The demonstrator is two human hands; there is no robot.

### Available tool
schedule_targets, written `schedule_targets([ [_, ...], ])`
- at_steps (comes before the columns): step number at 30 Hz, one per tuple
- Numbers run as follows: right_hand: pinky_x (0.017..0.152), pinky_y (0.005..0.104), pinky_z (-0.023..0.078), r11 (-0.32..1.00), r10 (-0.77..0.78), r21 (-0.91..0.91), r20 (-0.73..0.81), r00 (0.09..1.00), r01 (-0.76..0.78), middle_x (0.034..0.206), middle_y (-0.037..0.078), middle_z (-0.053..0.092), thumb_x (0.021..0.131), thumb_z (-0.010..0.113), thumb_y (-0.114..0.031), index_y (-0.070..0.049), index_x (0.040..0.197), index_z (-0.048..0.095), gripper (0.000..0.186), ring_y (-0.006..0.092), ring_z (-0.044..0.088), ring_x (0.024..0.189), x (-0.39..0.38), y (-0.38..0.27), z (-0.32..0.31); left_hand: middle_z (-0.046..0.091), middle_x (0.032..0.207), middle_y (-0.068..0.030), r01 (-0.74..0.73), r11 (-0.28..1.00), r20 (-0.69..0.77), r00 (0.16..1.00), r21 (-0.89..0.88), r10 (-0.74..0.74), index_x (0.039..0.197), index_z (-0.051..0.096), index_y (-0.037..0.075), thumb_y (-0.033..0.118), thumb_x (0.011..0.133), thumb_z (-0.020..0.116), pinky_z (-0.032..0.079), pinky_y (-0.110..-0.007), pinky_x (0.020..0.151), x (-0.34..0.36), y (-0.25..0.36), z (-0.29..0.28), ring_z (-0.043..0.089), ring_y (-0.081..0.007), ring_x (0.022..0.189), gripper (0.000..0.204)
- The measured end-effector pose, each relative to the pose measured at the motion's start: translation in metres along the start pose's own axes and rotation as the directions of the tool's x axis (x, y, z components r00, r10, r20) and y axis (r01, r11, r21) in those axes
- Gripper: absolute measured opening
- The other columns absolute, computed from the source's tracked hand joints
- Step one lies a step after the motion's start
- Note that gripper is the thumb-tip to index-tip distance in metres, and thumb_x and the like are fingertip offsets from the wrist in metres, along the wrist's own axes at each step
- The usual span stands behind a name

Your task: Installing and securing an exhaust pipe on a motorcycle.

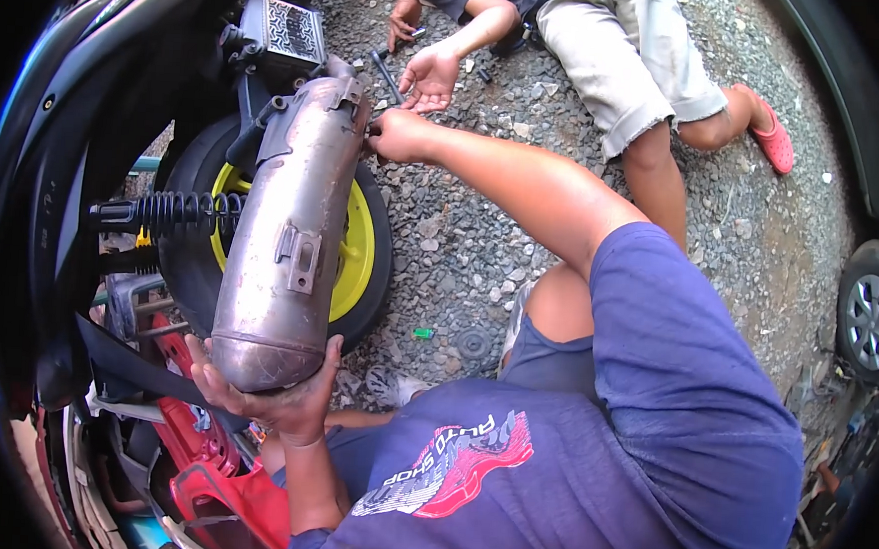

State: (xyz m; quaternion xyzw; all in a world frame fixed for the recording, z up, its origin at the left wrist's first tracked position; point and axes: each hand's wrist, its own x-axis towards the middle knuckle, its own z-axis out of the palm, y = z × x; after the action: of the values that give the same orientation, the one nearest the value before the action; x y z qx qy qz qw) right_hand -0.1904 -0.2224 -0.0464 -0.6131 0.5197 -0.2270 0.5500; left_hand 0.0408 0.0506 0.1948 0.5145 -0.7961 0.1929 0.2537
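Observation:
A metal exhaust muffler (288, 222) stands tilted in front of a yellow wheel (359, 260) with a black tyre. My left hand (264, 400) cups the rounded lower end of the muffler, fingers spread around it. My right hand (400, 135) reaches to the muffler's upper right side, fingers curled on something small that is hidden there. A black coil spring shock (174, 216) runs behind the muffler, and a silver boxy engine part (281, 33) sits above it. A dark bar-shaped tool (385, 78) lies on the gravel beyond my right hand.
Another person (630, 61) sits on the gravel (461, 236) at the top, an open hand (430, 80) near the tool. Black body panels (58, 155) line the left. Red plastic parts (210, 481) lie at lower left. A vehicle wheel (865, 317) stands at far right.

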Motion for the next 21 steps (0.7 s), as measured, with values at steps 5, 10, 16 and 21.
schedule_targets([
  [5,0.055,0.0352,0.052,0.976,-0.190,0.072,-0.159,0.969,0.204,0.081,0.006,0.075,0.093,0.072,-0.023,-0.002,0.105,0.078,0.025,0.0165,0.064,0.062,0.000,-0.001,0.006,0.016,0.169,-0.0189,0.027,0.999,-0.004,1.000,-0.033,-0.027,0.169,0.008,0.013,0.045,0.064,0.106,0.034,-0.069,0.125,0.002,0.001,0.000,0.035,-0.0518,0.154,0.147],
  [10,0.053,0.0340,0.050,0.989,0.019,0.150,0.005,1.000,-0.020,0.079,0.004,0.073,0.089,0.071,-0.019,-0.003,0.106,0.076,0.023,0.0147,0.062,0.059,-0.011,-0.018,-0.001,0.015,0.170,-0.0173,0.044,0.998,-0.011,0.999,-0.043,-0.045,0.169,0.007,0.013,0.045,0.062,0.106,0.028,-0.070,0.127,-0.004,-0.004,-0.001,0.035,-0.0522,0.155,0.149],
  [16,0.053,0.0347,0.054,0.990,0.125,0.069,0.026,0.992,-0.126,0.077,0.006,0.073,0.086,0.070,-0.016,-0.001,0.095,0.076,0.019,0.0172,0.065,0.059,-0.002,-0.002,-0.041,0.024,0.167,-0.0222,0.036,0.999,0.004,0.999,0.012,-0.036,0.169,0.007,0.006,0.043,0.063,0.106,0.030,-0.065,0.128,0.001,0.005,-0.004,0.039,-0.0473,0.153,0.150],
  [21,0.079,0.0461,0.060,0.474,0.131,-0.838,0.371,0.919,0.271,0.096,0.020,0.078,0.085,0.071,-0.023,0.001,0.097,0.079,0.029,0.0310,0.075,0.086,-0.015,0.090,-0.060,0.030,0.166,-0.0231,0.018,1.000,-0.020,1.000,-0.010,-0.018,0.169,0.008,0.006,0.048,0.062,0.105,0.024,-0.065,0.129,0.001,0.013,0.016,0.042,-0.0467,0.151,0.150],
])
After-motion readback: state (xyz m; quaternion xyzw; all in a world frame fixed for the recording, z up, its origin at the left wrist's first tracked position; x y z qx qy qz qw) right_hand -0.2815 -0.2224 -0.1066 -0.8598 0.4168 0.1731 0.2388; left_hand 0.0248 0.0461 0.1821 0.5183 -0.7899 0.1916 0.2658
